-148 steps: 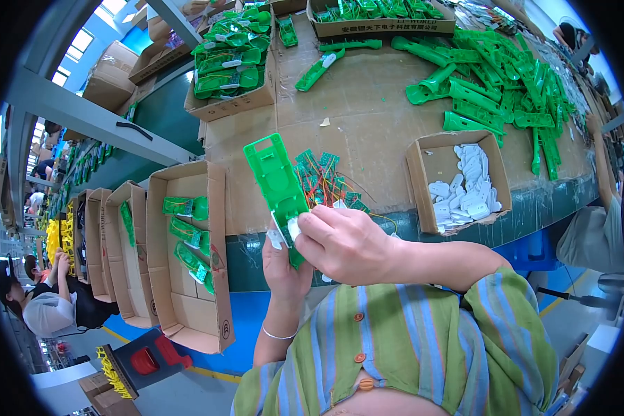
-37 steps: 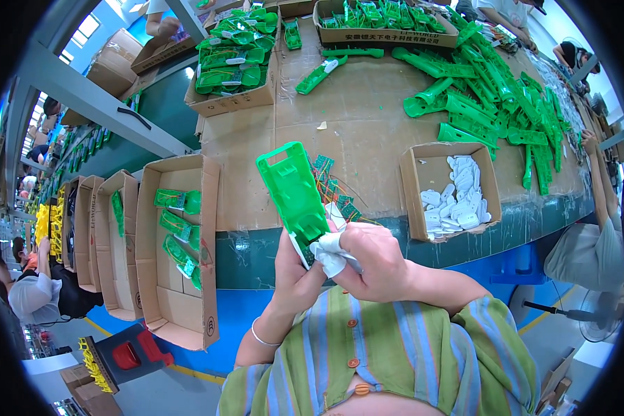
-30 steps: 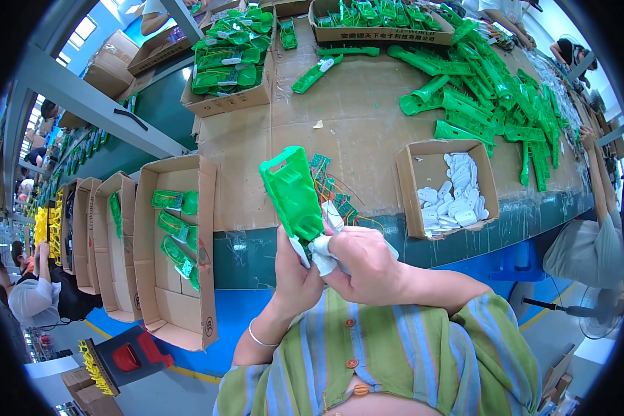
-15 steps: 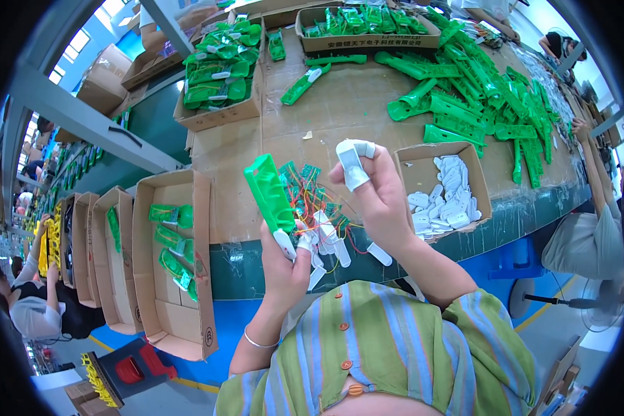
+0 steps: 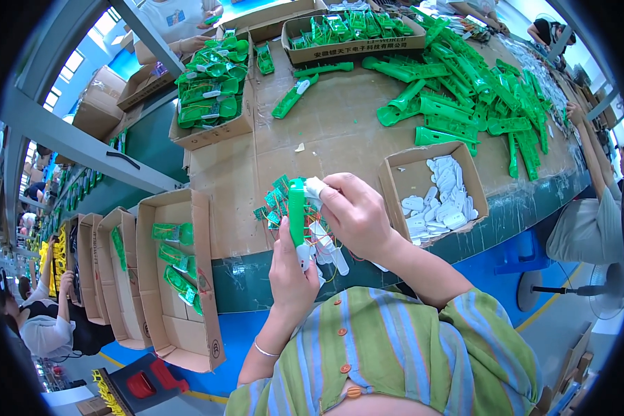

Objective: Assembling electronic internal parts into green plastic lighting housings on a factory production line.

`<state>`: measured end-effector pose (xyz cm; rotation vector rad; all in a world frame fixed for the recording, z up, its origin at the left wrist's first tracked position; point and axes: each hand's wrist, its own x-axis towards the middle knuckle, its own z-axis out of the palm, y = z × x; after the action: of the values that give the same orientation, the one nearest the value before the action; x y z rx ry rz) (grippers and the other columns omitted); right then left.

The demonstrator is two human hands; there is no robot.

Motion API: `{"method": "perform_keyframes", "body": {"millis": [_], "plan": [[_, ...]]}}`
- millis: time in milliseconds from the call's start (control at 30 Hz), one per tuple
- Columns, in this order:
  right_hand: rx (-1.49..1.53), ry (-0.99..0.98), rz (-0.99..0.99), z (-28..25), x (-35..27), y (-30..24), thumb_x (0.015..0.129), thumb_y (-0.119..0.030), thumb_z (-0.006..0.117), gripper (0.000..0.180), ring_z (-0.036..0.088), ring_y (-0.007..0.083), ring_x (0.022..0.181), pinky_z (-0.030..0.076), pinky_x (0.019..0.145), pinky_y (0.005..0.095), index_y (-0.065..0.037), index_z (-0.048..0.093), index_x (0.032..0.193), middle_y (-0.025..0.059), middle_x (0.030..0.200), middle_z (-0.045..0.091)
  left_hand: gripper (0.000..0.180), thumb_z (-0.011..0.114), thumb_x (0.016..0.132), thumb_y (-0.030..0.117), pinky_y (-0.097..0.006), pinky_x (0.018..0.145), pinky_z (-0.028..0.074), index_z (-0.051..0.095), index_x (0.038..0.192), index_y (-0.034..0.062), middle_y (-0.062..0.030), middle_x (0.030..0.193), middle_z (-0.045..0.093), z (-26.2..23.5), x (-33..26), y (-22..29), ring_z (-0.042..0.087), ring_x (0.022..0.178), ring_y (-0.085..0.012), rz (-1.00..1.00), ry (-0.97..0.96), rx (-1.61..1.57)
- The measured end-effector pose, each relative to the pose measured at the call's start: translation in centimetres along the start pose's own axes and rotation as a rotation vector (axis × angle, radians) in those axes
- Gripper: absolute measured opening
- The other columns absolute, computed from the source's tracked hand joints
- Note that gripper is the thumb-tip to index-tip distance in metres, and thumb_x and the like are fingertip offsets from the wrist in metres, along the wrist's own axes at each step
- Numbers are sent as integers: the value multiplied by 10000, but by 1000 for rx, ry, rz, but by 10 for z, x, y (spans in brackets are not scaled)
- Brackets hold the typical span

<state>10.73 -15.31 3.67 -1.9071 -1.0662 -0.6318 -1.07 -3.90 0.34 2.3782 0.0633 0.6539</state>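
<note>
My left hand [image 5: 291,274] is closed around a long green plastic housing [image 5: 297,215], held upright with its narrow side toward me. A white piece [image 5: 304,255] sits at the housing's lower end. At the upper end, my right hand [image 5: 359,213] grips the housing between white-wrapped fingertips; whether a small part is also between them is hidden. Just behind and beneath lies a heap of small green circuit boards [image 5: 279,197] with thin red and yellow wires. White plastic pieces [image 5: 334,258] lie beside the wires, near the table edge.
An open carton [image 5: 390,186] of white covers stands to the right. Green housings [image 5: 464,97] are piled at the far right. Cartons of green assemblies [image 5: 246,118] stand at the far left and back [image 5: 353,54]. Shallow cartons [image 5: 211,291] line the left side. Other people work around the table.
My right hand has come down and left to the top of the green housing. My left hand has turned the housing upright, its hollow side no longer facing me.
</note>
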Motion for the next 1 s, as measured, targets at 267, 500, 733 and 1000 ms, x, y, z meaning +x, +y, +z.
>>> {"method": "perform_keyframes", "body": {"millis": [267, 500, 733, 1000], "plan": [[189, -132, 94, -25, 13, -9, 639, 156, 520, 443, 608, 289, 877, 514, 713, 327, 1, 555, 1053, 163, 1059, 545, 648, 480, 712, -90, -307, 702, 520, 279, 1324, -18, -120, 1057, 524, -16, -3, -9, 560, 862, -177, -631, -246, -1152], [213, -60, -50, 3, -2, 9, 678, 50, 605, 232, 611, 277, 745, 515, 636, 330, -6, 596, 903, 121, 889, 595, 666, 538, 738, -83, -310, 703, 525, 268, 1340, 4, -79, 1057, 514, -13, -8, 5, 550, 879, -143, -516, -305, -958], [253, -98, 43, 4, 5, 30, 671, 71, 588, 359, 598, 276, 892, 501, 723, 325, -13, 566, 1020, 150, 967, 598, 646, 570, 669, -49, -368, 648, 543, 336, 1271, -11, -167, 1027, 530, -27, -4, 13, 595, 817, -258, -717, -277, -1561], [522, -172, 159, 8, 1, 24, 716, 100, 563, 275, 636, 197, 767, 505, 653, 291, -17, 566, 964, 91, 813, 641, 624, 593, 668, -42, -382, 666, 527, 354, 1244, -35, -167, 991, 553, -37, -9, 14, 609, 807, -258, -689, -354, -1556]]}}
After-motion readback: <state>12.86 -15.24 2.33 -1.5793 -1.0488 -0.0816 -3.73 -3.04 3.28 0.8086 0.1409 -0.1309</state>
